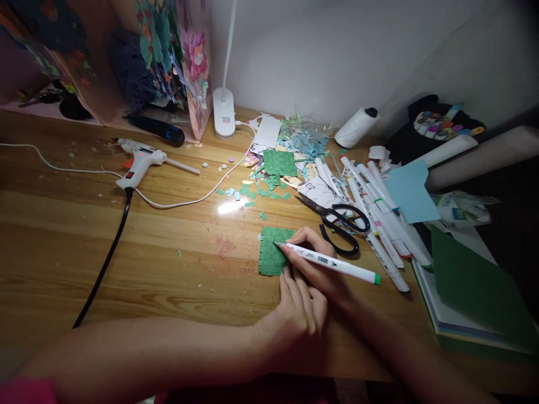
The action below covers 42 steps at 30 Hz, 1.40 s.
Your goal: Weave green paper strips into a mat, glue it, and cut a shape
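A green woven paper square (270,259) lies flat on the wooden table in front of me. My right hand (314,255) grips a white marker (334,265) with a green end cap, its tip touching the square near a faint drawn curve. Below it, my left hand (297,311) has its fingers bent together, fingertips pressed at the square's lower right edge. The two hands overlap, so that corner of the paper is hidden. Black-handled scissors (337,221) lie just beyond my right hand.
Behind are a second green woven square (280,163) and paper scraps (309,140). Several markers (381,213) and a coloured paper stack (475,280) lie to the right. A glue gun (141,165) with its black cord, a white lamp base (224,112) and a decorated box (197,73) stand left.
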Each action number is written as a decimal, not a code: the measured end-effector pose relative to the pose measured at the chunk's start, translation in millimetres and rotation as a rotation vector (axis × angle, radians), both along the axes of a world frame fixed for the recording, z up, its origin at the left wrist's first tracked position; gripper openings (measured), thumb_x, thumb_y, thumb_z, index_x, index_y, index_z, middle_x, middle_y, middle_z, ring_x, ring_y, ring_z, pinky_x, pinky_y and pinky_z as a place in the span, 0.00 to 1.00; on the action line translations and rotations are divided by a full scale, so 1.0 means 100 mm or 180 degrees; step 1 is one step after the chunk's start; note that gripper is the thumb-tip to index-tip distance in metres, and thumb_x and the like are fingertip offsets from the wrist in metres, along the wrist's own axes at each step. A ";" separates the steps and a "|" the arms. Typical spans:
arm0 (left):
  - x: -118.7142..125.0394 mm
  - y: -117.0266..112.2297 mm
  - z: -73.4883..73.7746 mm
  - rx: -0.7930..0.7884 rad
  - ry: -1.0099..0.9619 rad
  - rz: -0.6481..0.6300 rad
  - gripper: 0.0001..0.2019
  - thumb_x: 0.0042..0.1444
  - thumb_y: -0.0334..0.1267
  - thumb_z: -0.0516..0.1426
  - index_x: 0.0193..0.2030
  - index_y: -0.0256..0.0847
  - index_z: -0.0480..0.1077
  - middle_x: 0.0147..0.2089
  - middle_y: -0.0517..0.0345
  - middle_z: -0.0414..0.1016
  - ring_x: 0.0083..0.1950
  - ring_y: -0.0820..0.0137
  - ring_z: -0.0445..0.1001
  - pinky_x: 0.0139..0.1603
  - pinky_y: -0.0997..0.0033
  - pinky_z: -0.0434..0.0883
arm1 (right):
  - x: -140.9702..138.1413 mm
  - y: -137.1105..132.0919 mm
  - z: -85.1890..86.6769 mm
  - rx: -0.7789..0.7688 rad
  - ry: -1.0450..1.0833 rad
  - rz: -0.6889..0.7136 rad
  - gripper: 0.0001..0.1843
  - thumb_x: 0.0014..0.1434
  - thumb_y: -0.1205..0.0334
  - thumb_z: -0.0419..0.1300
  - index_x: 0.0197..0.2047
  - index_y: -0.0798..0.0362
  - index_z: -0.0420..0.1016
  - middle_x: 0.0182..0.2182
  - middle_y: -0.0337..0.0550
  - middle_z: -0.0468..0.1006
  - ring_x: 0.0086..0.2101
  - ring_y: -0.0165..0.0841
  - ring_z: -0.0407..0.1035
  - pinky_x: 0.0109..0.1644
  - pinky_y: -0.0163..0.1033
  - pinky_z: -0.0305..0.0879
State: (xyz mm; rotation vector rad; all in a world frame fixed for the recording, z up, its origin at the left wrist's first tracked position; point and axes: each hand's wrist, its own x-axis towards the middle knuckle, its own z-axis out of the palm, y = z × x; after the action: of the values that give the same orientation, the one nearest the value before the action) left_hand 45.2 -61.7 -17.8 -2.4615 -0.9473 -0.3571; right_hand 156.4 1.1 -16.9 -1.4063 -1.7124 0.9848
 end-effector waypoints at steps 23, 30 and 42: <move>0.00 -0.03 0.01 -0.0088 -0.0004 0.0012 0.11 0.57 0.29 0.47 0.38 0.24 0.68 0.37 0.35 0.78 0.38 0.54 0.79 0.39 0.58 0.76 | 0.03 0.05 0.01 -0.0269 -0.0008 0.0366 0.09 0.51 0.58 0.65 0.32 0.51 0.69 0.29 0.38 0.73 0.29 0.32 0.67 0.31 0.35 0.62; -0.01 -0.03 0.02 -0.0177 0.0027 -0.0014 0.12 0.57 0.28 0.46 0.40 0.23 0.67 0.38 0.33 0.78 0.39 0.55 0.78 0.39 0.57 0.76 | 0.06 0.08 0.02 -0.0410 0.0005 0.0532 0.10 0.53 0.56 0.63 0.29 0.52 0.68 0.26 0.37 0.71 0.27 0.30 0.64 0.28 0.35 0.60; 0.00 -0.01 0.03 -0.0030 0.0031 -0.0035 0.11 0.57 0.29 0.47 0.38 0.24 0.68 0.39 0.32 0.77 0.40 0.53 0.78 0.39 0.58 0.76 | 0.10 0.10 0.01 -0.0347 0.0153 0.0568 0.10 0.55 0.58 0.61 0.27 0.52 0.64 0.24 0.35 0.67 0.25 0.29 0.62 0.28 0.34 0.58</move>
State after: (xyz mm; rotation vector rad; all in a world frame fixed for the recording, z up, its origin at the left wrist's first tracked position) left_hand 45.1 -62.7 -15.2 -2.4759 -0.9337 -0.3450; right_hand 166.5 10.6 -15.8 -1.3027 -1.7956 1.2162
